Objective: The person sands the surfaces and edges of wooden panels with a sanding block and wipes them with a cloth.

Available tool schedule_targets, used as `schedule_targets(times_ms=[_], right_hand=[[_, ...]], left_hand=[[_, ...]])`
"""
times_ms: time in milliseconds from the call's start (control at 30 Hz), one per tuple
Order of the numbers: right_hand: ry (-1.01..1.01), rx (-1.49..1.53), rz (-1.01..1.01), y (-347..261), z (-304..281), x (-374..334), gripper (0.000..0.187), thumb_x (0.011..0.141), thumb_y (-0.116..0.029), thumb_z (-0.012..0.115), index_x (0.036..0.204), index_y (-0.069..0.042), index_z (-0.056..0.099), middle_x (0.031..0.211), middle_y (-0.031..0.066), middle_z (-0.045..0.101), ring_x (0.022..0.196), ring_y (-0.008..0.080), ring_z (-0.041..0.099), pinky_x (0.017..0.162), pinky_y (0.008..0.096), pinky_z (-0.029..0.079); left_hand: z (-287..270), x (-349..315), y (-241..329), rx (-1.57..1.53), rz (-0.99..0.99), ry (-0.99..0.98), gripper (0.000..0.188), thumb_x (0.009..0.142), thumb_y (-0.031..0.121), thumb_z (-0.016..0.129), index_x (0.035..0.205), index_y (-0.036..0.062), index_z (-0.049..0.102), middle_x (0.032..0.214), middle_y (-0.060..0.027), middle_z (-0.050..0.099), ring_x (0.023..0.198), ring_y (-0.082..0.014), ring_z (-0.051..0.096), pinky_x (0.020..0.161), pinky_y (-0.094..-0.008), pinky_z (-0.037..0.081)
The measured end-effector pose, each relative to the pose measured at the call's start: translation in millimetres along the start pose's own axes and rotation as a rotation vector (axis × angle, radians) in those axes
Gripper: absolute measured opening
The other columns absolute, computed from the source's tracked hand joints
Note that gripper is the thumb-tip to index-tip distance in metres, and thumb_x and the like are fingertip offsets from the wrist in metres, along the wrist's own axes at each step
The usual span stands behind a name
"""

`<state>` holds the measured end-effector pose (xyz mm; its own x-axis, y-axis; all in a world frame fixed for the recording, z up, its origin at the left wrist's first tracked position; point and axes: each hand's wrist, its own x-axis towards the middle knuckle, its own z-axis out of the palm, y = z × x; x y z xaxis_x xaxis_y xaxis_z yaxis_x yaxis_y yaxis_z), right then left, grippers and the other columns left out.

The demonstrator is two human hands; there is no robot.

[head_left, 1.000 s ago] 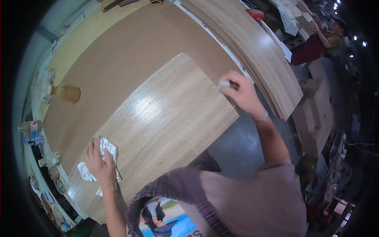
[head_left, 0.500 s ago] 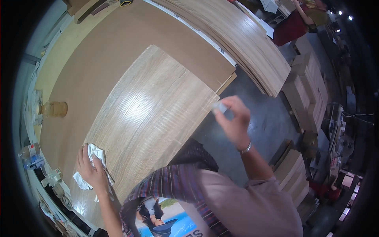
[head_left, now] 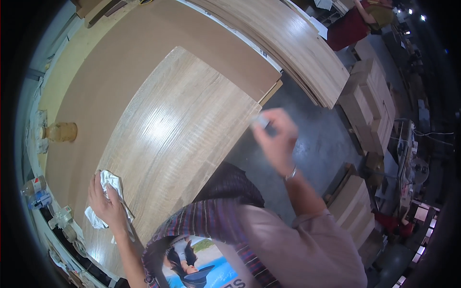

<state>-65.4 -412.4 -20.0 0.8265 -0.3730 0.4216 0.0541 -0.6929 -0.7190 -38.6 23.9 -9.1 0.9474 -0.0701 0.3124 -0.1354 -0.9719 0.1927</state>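
Observation:
A wood-grain board [head_left: 163, 129] lies at a slant on a larger brown sheet. My left hand [head_left: 106, 204] rests on its near left part, fingers stretched over a crumpled white cloth [head_left: 111, 179] with the thumb across it. At the board's right corner, my right hand [head_left: 277, 132] pinches a small pale grey block [head_left: 261, 121] between thumb and fingers. The block is close to the board's edge; motion blur hides whether it touches. A metal band [head_left: 291, 174] circles my right wrist.
The brown sheet [head_left: 108, 86] covers most of the worktable. A jar of amber liquid [head_left: 62, 132] stands at its left edge, bottles [head_left: 37, 192] below it. Stacked wood-grain panels [head_left: 293, 43] lie at the far right. Beyond them is another person [head_left: 353, 31]. More panels [head_left: 367, 103] stand right.
The whole view has shifted slightly, so the board and table sit a little higher and further left. My right hand stays by the board's corner with the block; my left stays on the cloth.

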Motion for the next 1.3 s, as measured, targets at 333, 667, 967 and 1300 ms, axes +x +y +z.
schedule_targets(times_ms=[333, 667, 967, 1300], right_hand=[[0.037, 0.073, -0.026, 18, -8, 21, 0.019, 0.071, 0.006, 0.075, 0.089, 0.002, 0.069, 0.083, 0.0111, 0.067, 0.071, 0.0209, 0.066, 0.065, 0.0288, 0.052], [-0.046, -0.020, -0.197, 26, -34, 47, 0.018, 0.071, 0.007, 0.072, 0.088, 0.001, 0.069, 0.086, 0.0144, 0.068, 0.082, 0.0321, 0.064, 0.072, 0.0356, 0.053], [-0.142, 0.177, -0.155, -11, -20, 54, 0.022, 0.072, 0.006, 0.074, 0.092, 0.001, 0.071, 0.088, 0.0129, 0.069, 0.080, 0.0242, 0.065, 0.071, 0.0320, 0.053], [-0.607, 0.720, -0.479, -167, 83, -36, 0.044, 0.072, 0.006, 0.079, 0.110, 0.000, 0.058, 0.093, 0.0126, 0.067, 0.079, 0.0228, 0.063, 0.069, 0.0317, 0.053]], left_hand=[[1, -2, -2, -0.012, -0.002, -0.002, 0.038, 0.093, 0.012, 0.056, 0.130, 0.0019, 0.061, 0.129, -0.0224, 0.061, 0.121, -0.0395, 0.056, 0.104, -0.0460, 0.041], [4, 0, 1, -0.039, 0.001, 0.001, 0.037, 0.093, 0.012, 0.056, 0.129, 0.0010, 0.062, 0.129, -0.0213, 0.062, 0.120, -0.0381, 0.057, 0.104, -0.0452, 0.042], [-11, -2, -8, 0.031, 0.015, 0.015, 0.041, 0.089, 0.011, 0.059, 0.129, 0.0025, 0.062, 0.131, -0.0212, 0.060, 0.125, -0.0385, 0.053, 0.108, -0.0461, 0.037], [-70, -24, 79, -0.661, 0.422, 0.109, 0.039, 0.078, 0.010, 0.073, 0.116, 0.0026, 0.066, 0.101, -0.0106, 0.065, 0.083, -0.0284, 0.061, 0.072, -0.0382, 0.051]])
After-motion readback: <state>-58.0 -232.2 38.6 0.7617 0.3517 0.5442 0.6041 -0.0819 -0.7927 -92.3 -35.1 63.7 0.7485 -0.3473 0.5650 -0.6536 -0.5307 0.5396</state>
